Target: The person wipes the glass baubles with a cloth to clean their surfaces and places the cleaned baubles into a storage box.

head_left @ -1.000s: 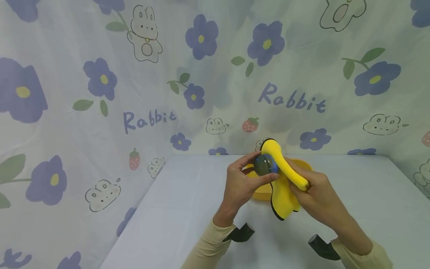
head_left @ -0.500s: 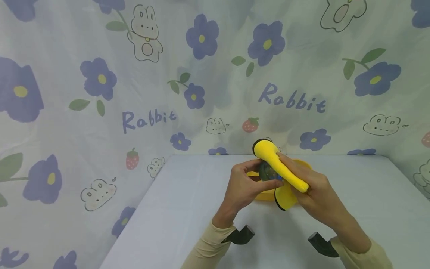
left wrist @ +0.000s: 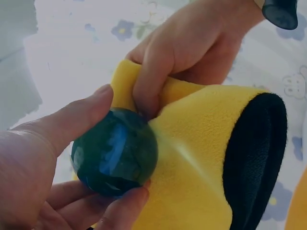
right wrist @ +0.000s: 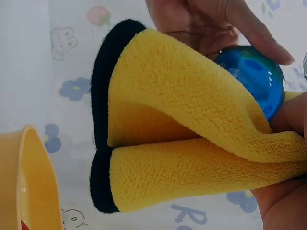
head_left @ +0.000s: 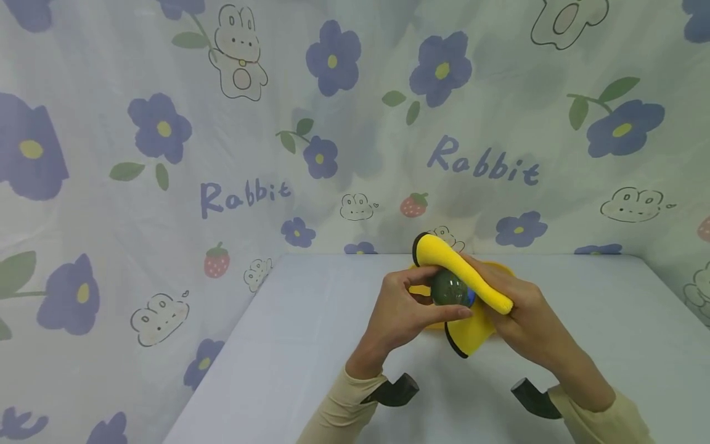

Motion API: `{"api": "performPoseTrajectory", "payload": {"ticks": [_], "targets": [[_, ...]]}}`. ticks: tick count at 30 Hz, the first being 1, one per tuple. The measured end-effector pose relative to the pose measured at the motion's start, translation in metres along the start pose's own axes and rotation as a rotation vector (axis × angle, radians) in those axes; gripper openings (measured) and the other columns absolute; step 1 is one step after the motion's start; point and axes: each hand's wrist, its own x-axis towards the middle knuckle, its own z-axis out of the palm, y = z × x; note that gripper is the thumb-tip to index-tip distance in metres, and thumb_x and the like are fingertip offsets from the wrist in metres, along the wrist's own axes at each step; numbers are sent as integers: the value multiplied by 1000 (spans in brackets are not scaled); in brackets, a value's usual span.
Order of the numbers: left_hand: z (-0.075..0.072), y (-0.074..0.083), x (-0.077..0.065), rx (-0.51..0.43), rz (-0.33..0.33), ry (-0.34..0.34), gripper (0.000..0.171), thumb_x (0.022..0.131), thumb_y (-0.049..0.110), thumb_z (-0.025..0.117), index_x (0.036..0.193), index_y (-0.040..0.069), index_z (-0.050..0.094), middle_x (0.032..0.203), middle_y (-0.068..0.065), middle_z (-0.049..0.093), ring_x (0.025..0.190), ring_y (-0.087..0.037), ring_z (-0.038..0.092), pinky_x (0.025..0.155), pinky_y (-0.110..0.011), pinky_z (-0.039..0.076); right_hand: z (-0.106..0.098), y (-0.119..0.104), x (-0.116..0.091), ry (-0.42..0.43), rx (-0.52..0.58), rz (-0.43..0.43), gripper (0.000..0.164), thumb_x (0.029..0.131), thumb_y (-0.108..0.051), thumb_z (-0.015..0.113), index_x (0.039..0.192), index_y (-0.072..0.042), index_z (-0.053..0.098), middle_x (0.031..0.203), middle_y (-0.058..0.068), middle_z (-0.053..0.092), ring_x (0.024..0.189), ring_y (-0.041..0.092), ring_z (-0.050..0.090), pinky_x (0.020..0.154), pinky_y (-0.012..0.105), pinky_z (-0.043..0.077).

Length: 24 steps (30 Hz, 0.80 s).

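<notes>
A glossy dark green and blue ball [head_left: 448, 288] is held in my left hand [head_left: 394, 311], its thumb and fingers curled around opposite sides. My right hand [head_left: 529, 314] grips a folded yellow towel [head_left: 461, 268] with a black edge. In the left wrist view the ball [left wrist: 115, 153] overlaps the towel [left wrist: 192, 139], with the right hand's fingers [left wrist: 153, 88] pressing the cloth right behind the ball. The right wrist view shows the towel [right wrist: 168, 81] bunched toward my right hand, its folds partly covering the blue side of the ball [right wrist: 256, 79].
Behind the hands, a yellow container [head_left: 501, 267] stands on the white table [head_left: 294, 345], partly hidden; its wall [right wrist: 9, 172] shows at the left of the right wrist view. A curtain [head_left: 366, 123] printed with flowers and rabbits hangs behind the table.
The ball and my left hand have shifted slightly right and down. The towel's upper end has swung left over the ball, and its lower hanging part is bunched smaller. Both hands keep their hold.
</notes>
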Motion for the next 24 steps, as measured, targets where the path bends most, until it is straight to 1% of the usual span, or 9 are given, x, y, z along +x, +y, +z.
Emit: {"api": "performPoseTrajectory", "payload": {"ticks": [6,9,10,14,16,18,21,24], "targets": [[3,2,1,-3,12,37,54,76,14,92,128,15,73,121,-4,74,95,-5,72,77,-34,66,0,6,0,-3,27,17,75,86,20,66,153,-9,50,134,15,70,109,1,65,91,7,53],[4,0,3,-4,23,55,55,76,14,92,128,17,73,120,-4,75,92,-6,72,75,-34,66,0,8,0,-1,41,22,73,87,20,66,153,-8,50,129,15,72,98,3,65,86,10,57],[4,-1,3,-5,28,59,55,77,15,92,128,17,73,119,-5,75,91,-6,72,74,-34,66,1,8,-1,-1,47,27,73,87,20,65,153,-8,49,124,14,72,93,4,64,82,11,58],[4,-4,5,-16,54,78,56,78,24,93,129,16,73,116,-9,76,84,-6,71,72,-34,66,1,7,-1,-3,63,55,72,88,19,65,153,-7,50,110,7,71,80,6,59,71,18,61],[4,-6,5,-29,73,94,57,78,30,92,129,15,73,116,-10,76,84,-6,72,72,-34,66,2,7,-1,-8,67,77,69,89,18,65,152,-5,51,105,5,70,78,6,57,67,20,60],[4,-8,6,-46,96,116,56,78,33,92,128,14,73,116,-11,76,87,-6,72,74,-33,66,2,6,-1,-14,62,100,65,90,16,65,150,-3,51,107,6,70,78,6,58,68,21,61],[4,-10,8,-79,124,154,57,78,36,91,127,14,73,118,-11,76,97,-9,74,79,-34,66,3,4,-1,-29,69,128,58,91,13,66,147,1,54,107,8,71,79,6,60,70,20,62],[4,-11,10,-106,130,185,60,78,40,90,128,13,73,120,-11,75,103,-12,73,84,-35,65,5,1,-2,-41,88,145,54,92,12,67,144,4,55,104,8,71,79,5,61,71,19,62]]}}
